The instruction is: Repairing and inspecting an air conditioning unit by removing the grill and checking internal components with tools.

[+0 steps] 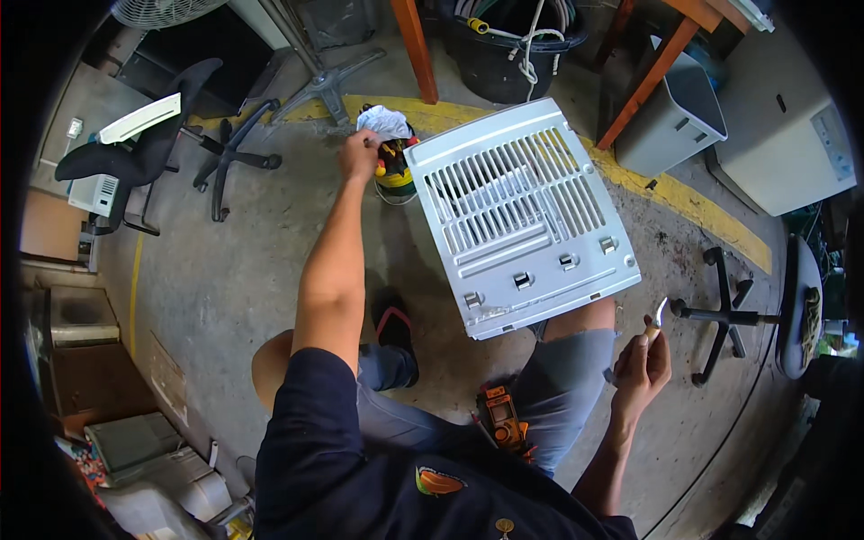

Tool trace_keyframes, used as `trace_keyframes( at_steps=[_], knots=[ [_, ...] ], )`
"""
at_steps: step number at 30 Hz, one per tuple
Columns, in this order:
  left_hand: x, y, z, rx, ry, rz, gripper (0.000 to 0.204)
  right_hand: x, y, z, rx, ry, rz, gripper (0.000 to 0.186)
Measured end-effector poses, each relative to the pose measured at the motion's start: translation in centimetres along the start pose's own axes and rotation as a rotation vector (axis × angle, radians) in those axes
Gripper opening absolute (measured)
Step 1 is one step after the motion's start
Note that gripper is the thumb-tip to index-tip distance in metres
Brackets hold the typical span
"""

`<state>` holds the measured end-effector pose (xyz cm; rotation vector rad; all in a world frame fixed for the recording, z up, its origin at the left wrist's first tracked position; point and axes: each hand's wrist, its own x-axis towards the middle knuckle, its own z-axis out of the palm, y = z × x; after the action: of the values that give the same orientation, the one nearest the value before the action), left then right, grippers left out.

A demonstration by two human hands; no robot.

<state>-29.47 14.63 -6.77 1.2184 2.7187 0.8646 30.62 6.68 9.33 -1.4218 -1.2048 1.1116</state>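
Note:
My left hand [360, 157] reaches forward to a small tool bucket [396, 184] on the floor. Its fingers are curled at the edge of a crumpled white cloth [384, 122] on top; what they grip is hidden. On the right, my right hand [645, 367] is closed round the pale handle of a small knife [660, 317], its curved blade pointing up and away from me. Between the hands a slotted light-grey metal panel [531, 256] lies tilted, its near edge over my right knee.
An orange multimeter [506, 421] rests between my thighs. Office chair bases stand left [229, 157] and right [724, 315]. Beyond the panel are a black tub [504, 67] with hoses and rope, orange table legs [416, 54] and a grey bin [670, 121].

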Motion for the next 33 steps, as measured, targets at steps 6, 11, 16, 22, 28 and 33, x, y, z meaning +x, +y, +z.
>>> trace_keyframes(
  at_steps=[6,11,16,22,28,33],
  knots=[
    [-0.7,4.3,-11.6,-1.068,-0.009,-0.269,0.028,0.6,-2.8,3.7,0.196,-0.254,0.058,0.044],
    [-10.3,11.6,-16.9,-1.697,-0.022,-0.338,0.028,0.3,-7.2,9.0,0.207,-0.52,-0.06,0.046],
    [-17.4,10.6,-17.3,-2.169,-0.38,-0.037,0.015,0.8,-11.5,12.3,0.083,-0.63,-0.416,0.044],
    [-23.7,22.0,-17.7,-2.283,-0.248,-0.339,0.016,-3.7,-9.1,16.7,-0.236,-0.652,-0.946,0.059],
    [-24.6,18.9,-15.7,-2.444,-0.236,-0.283,0.016,-5.7,-6.7,15.9,-0.565,-0.62,-1.203,0.07],
    [-23.9,16.9,-14.9,-2.469,-0.15,-0.353,0.016,-3.9,-6.1,11.0,-0.519,-0.68,-1.071,0.045]
  ],
)
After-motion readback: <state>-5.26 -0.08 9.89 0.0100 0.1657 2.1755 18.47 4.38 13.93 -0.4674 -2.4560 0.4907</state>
